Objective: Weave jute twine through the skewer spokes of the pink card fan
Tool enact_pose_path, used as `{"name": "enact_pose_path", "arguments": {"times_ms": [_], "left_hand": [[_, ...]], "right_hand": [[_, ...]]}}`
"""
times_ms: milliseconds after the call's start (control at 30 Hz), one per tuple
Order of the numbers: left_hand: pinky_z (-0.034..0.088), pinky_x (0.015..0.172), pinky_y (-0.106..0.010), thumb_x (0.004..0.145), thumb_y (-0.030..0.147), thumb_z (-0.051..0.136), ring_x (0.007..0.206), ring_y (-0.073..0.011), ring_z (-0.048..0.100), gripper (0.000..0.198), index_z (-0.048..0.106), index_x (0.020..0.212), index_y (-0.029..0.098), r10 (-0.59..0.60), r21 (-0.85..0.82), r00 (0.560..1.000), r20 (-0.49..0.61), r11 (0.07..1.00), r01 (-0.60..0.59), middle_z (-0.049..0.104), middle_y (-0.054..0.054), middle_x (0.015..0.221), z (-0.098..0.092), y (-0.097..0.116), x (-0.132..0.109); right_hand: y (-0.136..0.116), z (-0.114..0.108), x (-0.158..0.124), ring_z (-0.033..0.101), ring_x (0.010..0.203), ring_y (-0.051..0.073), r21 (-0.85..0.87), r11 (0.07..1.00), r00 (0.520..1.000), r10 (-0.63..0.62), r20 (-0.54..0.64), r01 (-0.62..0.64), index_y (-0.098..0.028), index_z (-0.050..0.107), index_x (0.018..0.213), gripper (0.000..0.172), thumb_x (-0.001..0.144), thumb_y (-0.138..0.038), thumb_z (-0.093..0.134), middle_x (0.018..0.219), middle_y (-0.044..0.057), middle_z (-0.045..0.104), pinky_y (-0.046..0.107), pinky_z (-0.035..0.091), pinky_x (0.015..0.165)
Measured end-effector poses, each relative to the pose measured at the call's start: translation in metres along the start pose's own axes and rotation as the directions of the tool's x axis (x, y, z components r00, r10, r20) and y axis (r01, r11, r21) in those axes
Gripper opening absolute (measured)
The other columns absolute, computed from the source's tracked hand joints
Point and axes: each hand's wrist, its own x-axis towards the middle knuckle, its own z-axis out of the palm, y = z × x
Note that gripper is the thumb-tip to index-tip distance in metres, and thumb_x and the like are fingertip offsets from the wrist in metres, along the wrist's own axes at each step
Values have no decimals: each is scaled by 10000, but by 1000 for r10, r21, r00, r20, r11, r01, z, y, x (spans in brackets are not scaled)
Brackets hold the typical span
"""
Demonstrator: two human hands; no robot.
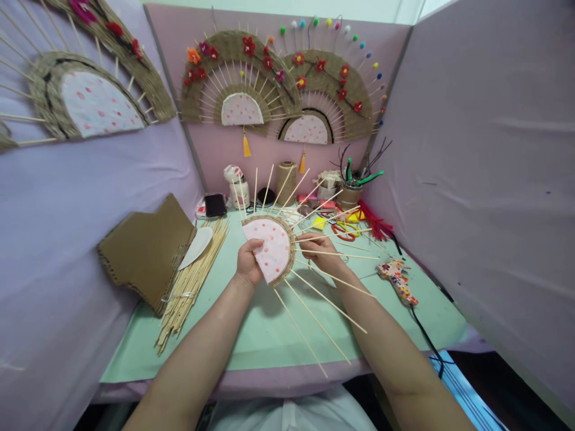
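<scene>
A half-round fan piece (275, 246) is held above the table, its face white with small red dots and its curved edge bound in brown twine. Thin bamboo sticks (330, 285) fan out from that edge in several directions. My left hand (250, 261) grips the piece near its straight side, thumb on the dotted face. At the twine edge on the right, my right hand (318, 248) has its fingers closed around the base of the sticks; exactly what they pinch is partly hidden.
A bundle of bamboo sticks (191, 293) and cut cardboard (150, 251) lie at left. On the right is a patterned glue gun (398, 281) with its cord. Scissors (344, 231), a twine spool (286, 179) and a jar of tools (349, 194) stand behind. Finished fans (240, 45) hang on the back wall.
</scene>
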Motion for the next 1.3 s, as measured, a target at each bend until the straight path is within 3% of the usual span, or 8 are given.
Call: {"name": "enact_pose_path", "arguments": {"times_ms": [433, 500, 633, 833, 967, 1067, 1200, 1300], "left_hand": [[473, 892, -465, 624, 168, 491, 932, -291, 654, 523, 579, 1133, 89, 50, 16, 997, -65, 999, -49, 713, -129, 915, 0, 7, -1], [482, 884, -454, 625, 160, 487, 924, -284, 657, 527, 576, 1139, 85, 72, 24, 993, -90, 997, -70, 714, -128, 919, 0, 11, -1], [497, 867, -441, 628, 133, 486, 882, -270, 670, 514, 584, 1131, 93, 118, 42, 986, -116, 993, -114, 720, -112, 897, -1, 19, -1], [491, 879, -448, 621, 110, 496, 914, -289, 664, 491, 607, 1097, 76, 61, 76, 995, -81, 996, -55, 719, -129, 881, -5, 25, 0], [483, 895, -447, 619, 102, 497, 930, -289, 659, 477, 608, 1082, 71, 40, 101, 994, -102, 994, -30, 719, -132, 877, -7, 25, 3], [486, 893, -442, 615, 102, 488, 932, -280, 659, 474, 608, 1074, 86, 105, 75, 982, -155, 993, -94, 722, -112, 858, -4, 25, 3], [518, 840, -401, 629, 112, 464, 872, -247, 674, 443, 612, 1046, 98, 217, 57, 952, -216, 976, -210, 723, -94, 830, 2, 28, 1], [534, 797, -356, 648, 122, 463, 822, -217, 680, 402, 621, 1018, 117, 280, 42, 932, -232, 960, -278, 723, -78, 824, 2, 30, 1]], "right_hand": [[-8, -7, 0, 247, 436, 64, 6, 1000, 999, 15, 40, -16, -172, 663, 753, 210, 662, -360, 688, 463, -70, 333, 234, 162, 442], [-13, -15, 1, 230, 431, 62, 67, 997, 998, 41, 39, -43, -181, 584, 637, 192, 663, -342, 685, 464, -75, 290, 230, 153, 432], [-29, -39, 3, 146, 435, 63, 230, 972, 999, 52, 6, -52, -200, 373, 535, 380, 673, -375, 682, 501, -73, 227, 217, 107, 404], [-45, -67, 1, 100, 451, 93, 211, 976, 986, -22, -163, 57, -232, 488, 661, 300, 716, -492, 626, 521, -70, 189, 228, 117, 399], [-47, -69, -2, 132, 456, 99, 160, 980, 977, -89, -196, 122, -247, 524, 730, 253, 713, -481, 619, 547, -63, 198, 228, 147, 391], [-47, -66, -2, 159, 457, 94, 165, 978, 978, -98, -185, 130, -234, 510, 700, 253, 701, -457, 630, 551, -61, 215, 226, 151, 386], [-40, -62, 1, 118, 439, 71, 113, 994, 979, 8, -201, 15, -208, 461, 612, 257, 680, -366, 652, 506, -85, 175, 211, 101, 376], [-33, -58, -1, 147, 414, 53, -147, 971, 978, 168, -125, -186, -188, 534, 623, 154, 667, -293, 638, 460, -94, 227, 199, 102, 372]]}}
